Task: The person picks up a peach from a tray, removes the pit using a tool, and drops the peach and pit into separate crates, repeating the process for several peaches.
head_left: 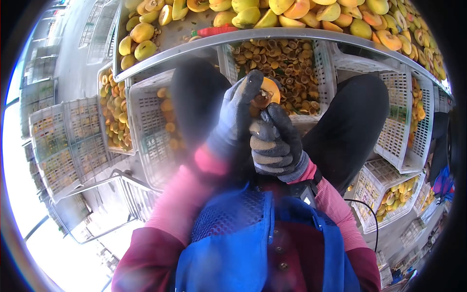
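Note:
Both my hands wear grey work gloves and meet in front of my lap. My left hand [235, 113] is closed around a halved yellow peach [271, 89], whose cut face shows a brown hollow at its middle. Right beside the fruit, my right hand [274, 143] makes a fist with its thumb against the peach's lower edge. A small shiny bit shows near that thumb, but the fingers hide what they grip. Beneath the hands, between my knees, stands a white crate [325, 68] full of small brown-and-orange cut pieces [292, 63].
A metal-rimmed table [194, 46] carries many yellow peaches [340, 17], whole and halved, and a red item [216, 30]. White plastic crates [153, 121] flank my legs, several holding fruit. A metal frame [129, 194] stands at left. A black cable [374, 219] hangs by my right arm.

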The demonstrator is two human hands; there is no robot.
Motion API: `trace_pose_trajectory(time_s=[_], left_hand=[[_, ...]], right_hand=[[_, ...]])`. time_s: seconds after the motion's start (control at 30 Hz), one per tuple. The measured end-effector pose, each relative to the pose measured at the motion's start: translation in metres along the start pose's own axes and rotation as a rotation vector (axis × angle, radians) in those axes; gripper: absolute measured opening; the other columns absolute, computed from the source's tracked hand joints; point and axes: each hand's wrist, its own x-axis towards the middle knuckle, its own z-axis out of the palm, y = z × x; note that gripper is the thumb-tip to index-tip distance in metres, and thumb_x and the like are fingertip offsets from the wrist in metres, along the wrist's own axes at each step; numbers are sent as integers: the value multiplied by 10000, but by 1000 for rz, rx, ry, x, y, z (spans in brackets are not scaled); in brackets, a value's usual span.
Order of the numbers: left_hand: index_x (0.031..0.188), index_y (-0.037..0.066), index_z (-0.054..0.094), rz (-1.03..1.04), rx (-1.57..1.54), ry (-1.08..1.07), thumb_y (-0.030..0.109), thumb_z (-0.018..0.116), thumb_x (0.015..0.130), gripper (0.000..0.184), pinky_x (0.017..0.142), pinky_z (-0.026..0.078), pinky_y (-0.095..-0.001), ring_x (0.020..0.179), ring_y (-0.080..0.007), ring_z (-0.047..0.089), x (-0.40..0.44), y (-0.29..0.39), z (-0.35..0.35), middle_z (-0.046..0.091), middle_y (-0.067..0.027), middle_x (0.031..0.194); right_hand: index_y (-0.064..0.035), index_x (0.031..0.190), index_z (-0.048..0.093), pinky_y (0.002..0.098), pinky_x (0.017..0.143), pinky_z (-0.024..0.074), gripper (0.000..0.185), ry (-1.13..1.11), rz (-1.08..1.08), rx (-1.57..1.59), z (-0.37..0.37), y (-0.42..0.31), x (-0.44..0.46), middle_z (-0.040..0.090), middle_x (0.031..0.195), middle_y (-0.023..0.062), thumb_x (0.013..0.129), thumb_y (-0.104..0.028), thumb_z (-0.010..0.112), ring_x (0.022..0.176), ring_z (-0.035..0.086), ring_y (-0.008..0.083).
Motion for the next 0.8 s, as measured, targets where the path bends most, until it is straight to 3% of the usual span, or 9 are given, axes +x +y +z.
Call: trace_pose_trajectory(time_s=[0.1,0.23,0.3,0.37,0.43,0.53,0.57,0.63,0.8], left_hand=[[976,69,573,-149,-347,301,355,537,917,294,671,469,-227,761,-99,548,7,-16,-21,557,-1,808],[1124,19,523,318,-355,368,271,512,940,312,834,485,-329,938,-214,570,0,31,-88,567,-120,1070],[1146,12,539,707,651,557,335,534,926,391,821,495,-322,964,-215,580,6,73,-168,595,-144,1027],[1024,61,631,392,1891,812,374,608,840,364,802,475,-354,916,-293,601,10,112,-186,603,-176,972],[954,71,665,425,2074,644,388,618,822,347,777,465,-384,875,-326,599,28,132,-195,620,-148,942],[920,96,681,622,1414,621,360,617,822,289,694,459,-327,793,-246,626,88,159,-156,638,-98,869],[1073,26,637,558,1440,607,262,619,864,316,697,459,-270,769,-155,617,98,171,-118,676,-99,875],[1215,137,575,550,1838,720,378,658,786,499,858,472,-361,1023,-282,615,167,175,-146,649,-172,1044],[1237,183,534,527,1977,557,320,720,722,564,856,487,-407,1011,-332,610,194,170,-153,628,-182,1004]], right_hand=[[-115,900,479,187,284,335,427,-60,-7,-66,-3,-5,3,425,555,-19,949,-524,371,380,400,46],[-83,894,502,196,282,322,460,106,-70,-31,-9,-12,-8,407,569,-9,958,-515,355,382,355,52],[-73,896,523,200,285,312,485,286,-53,-59,-17,-15,-11,399,572,-9,959,-521,346,388,343,59],[-65,873,568,200,289,284,532,274,-19,-80,-18,-23,-8,376,553,-13,956,-536,336,394,342,72],[-69,859,579,201,288,271,540,344,-35,-97,-20,-31,-7,363,540,-17,954,-541,336,390,341,75],[-74,824,589,192,277,219,538,489,-64,-148,-22,-38,-1,298,492,-44,953,-537,346,332,253,56],[-75,824,589,191,275,209,535,536,-68,-169,-23,-41,1,282,484,-50,952,-537,351,321,231,51],[-71,823,590,190,272,198,534,595,-105,-217,-24,-43,2,259,476,-58,951,-535,359,312,202,45],[-70,817,585,196,271,198,530,771,-220,-282,-18,-52,6,248,470,-63,941,-543,380,312,205,44]])
